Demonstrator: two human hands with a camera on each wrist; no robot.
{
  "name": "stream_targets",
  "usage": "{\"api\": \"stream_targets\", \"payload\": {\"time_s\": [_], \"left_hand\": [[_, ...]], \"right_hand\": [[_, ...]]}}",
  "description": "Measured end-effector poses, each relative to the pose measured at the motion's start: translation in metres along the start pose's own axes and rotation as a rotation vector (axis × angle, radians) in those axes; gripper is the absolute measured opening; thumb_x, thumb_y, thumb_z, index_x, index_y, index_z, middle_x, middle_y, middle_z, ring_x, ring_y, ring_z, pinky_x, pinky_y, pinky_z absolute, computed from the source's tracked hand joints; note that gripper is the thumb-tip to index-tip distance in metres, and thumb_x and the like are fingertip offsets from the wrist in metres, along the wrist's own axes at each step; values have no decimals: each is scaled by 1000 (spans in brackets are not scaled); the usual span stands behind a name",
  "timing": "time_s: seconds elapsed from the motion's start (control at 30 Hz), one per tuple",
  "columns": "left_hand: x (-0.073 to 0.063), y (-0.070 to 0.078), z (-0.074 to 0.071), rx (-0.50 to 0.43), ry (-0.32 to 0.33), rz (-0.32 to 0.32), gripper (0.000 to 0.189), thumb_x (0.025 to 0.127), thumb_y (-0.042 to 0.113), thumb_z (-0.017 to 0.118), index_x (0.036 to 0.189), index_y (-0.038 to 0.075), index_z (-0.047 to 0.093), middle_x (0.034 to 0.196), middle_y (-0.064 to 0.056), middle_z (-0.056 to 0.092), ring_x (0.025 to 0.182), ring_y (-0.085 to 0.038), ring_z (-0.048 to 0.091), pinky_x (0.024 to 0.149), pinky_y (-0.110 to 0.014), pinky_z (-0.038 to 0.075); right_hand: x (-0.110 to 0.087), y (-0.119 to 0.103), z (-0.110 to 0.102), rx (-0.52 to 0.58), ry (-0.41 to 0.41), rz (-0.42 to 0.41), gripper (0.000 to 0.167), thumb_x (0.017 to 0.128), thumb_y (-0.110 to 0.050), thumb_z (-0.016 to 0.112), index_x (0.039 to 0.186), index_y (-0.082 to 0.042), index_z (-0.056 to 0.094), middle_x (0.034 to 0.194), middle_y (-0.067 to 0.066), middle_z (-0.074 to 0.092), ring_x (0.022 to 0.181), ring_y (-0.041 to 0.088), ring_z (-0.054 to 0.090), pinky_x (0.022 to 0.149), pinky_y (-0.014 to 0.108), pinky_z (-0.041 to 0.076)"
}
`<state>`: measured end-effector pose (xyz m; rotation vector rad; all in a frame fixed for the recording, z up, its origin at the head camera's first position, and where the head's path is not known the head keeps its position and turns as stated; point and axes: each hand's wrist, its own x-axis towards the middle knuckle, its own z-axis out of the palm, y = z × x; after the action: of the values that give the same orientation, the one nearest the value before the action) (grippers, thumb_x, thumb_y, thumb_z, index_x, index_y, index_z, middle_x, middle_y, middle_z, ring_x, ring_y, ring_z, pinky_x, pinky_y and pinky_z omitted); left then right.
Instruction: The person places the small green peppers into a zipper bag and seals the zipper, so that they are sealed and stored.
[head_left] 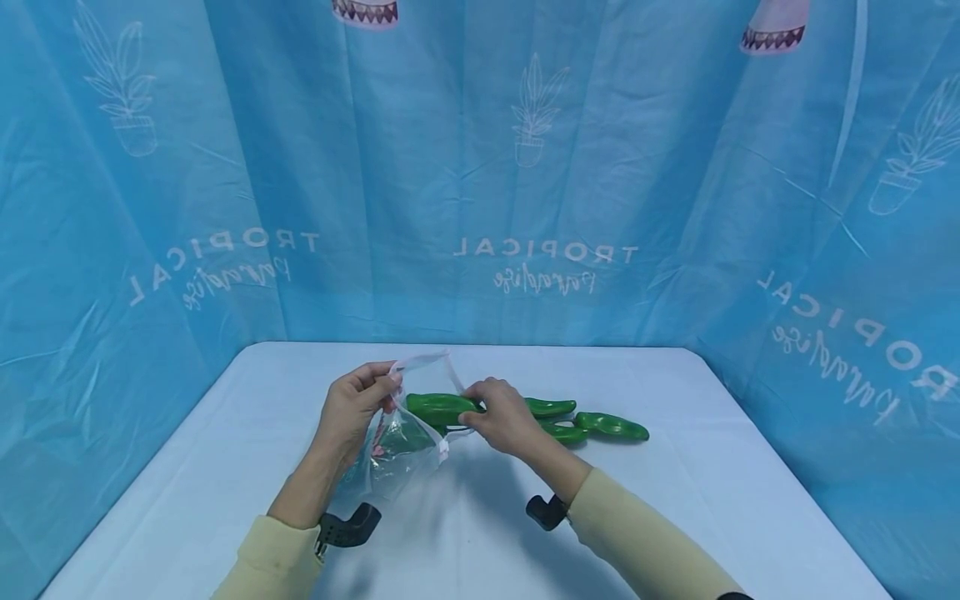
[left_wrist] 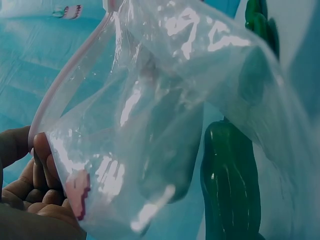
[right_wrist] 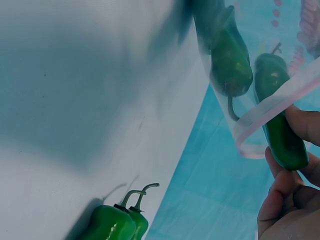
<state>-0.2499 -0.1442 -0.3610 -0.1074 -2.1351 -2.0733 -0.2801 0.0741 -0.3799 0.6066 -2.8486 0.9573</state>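
A clear zip bag [head_left: 401, 479] with a pale pink zip edge hangs open over the table. My left hand [head_left: 354, 410] pinches the rim of its mouth on the left side, thumb against fingers. At the mouth's other side my right hand [head_left: 501, 417] holds a green pepper [right_wrist: 286, 145] by its tip, in the right wrist view. That pepper's stem end is inside the bag, past the zip edge. Another green pepper [right_wrist: 232, 72] shows through the plastic, stem toward the mouth. Pink print marks the bag wall [left_wrist: 77, 192].
To the right of my right hand, several green peppers lie on the white table [head_left: 300, 383], the rightmost pepper [head_left: 612, 426] apart from my fingers. Blue printed curtains [head_left: 480, 200] stand behind the table and along both sides.
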Motion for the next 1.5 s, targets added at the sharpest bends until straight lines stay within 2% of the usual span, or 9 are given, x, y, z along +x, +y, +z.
{"api": "stream_targets", "payload": {"time_s": [0.23, 0.57, 0.77, 1.03, 1.2, 1.33, 1.5], "left_hand": [[0, 1, 0, 3, -6, 12, 37, 90, 27, 63, 117, 1, 60, 76, 7, 59, 65, -7, 53, 65, -22, 49], [-1, 3, 2, 9, -10, 16, 40, 91, 25, 63, 119, -3, 58, 76, 7, 59, 64, -7, 54, 65, -23, 49], [-1, 2, 1, 5, -3, 12, 38, 90, 26, 63, 118, -1, 59, 76, 7, 59, 65, -6, 54, 66, -22, 49], [-1, 2, -1, 1, 4, 12, 40, 90, 26, 64, 118, -2, 59, 75, 7, 59, 63, -6, 54, 66, -22, 48], [-1, 3, -2, -6, 10, 5, 40, 90, 26, 63, 118, -3, 58, 75, 8, 59, 63, -6, 54, 67, -23, 48], [-1, 3, -3, -5, 17, 6, 40, 91, 26, 63, 118, -3, 58, 75, 8, 59, 64, -7, 54, 68, -23, 48], [-2, 5, -4, -2, 18, 9, 42, 91, 27, 62, 119, -4, 57, 76, 8, 59, 65, -7, 55, 69, -23, 48]], "right_hand": [[3, -4, 3, -22, -20, -23, 29, 85, -22, 70, 112, -12, 69, 97, 1, 64, 90, 16, 54, 74, 32, 47], [8, -11, 10, -71, -40, -62, 30, 86, -23, 69, 114, -12, 68, 99, 2, 64, 93, 15, 55, 79, 32, 46], [9, -15, 12, -69, -47, -73, 33, 87, -23, 68, 117, -12, 65, 103, 3, 65, 99, 21, 57, 82, 34, 48], [2, -12, 3, 13, 28, -44, 37, 85, -27, 70, 120, -15, 64, 108, 5, 64, 90, 16, 54, 71, 26, 47], [-5, -6, -6, 62, 73, -24, 37, 85, -29, 69, 119, -15, 63, 108, 5, 63, 93, 17, 55, 71, 27, 48], [-10, 1, -13, 104, 103, -1, 36, 85, -28, 70, 118, -14, 64, 107, 7, 63, 96, 22, 58, 72, 30, 50], [-17, 13, -21, 96, 144, 24, 37, 83, -28, 71, 117, -15, 64, 106, 6, 64, 96, 23, 60, 74, 32, 52]]}}
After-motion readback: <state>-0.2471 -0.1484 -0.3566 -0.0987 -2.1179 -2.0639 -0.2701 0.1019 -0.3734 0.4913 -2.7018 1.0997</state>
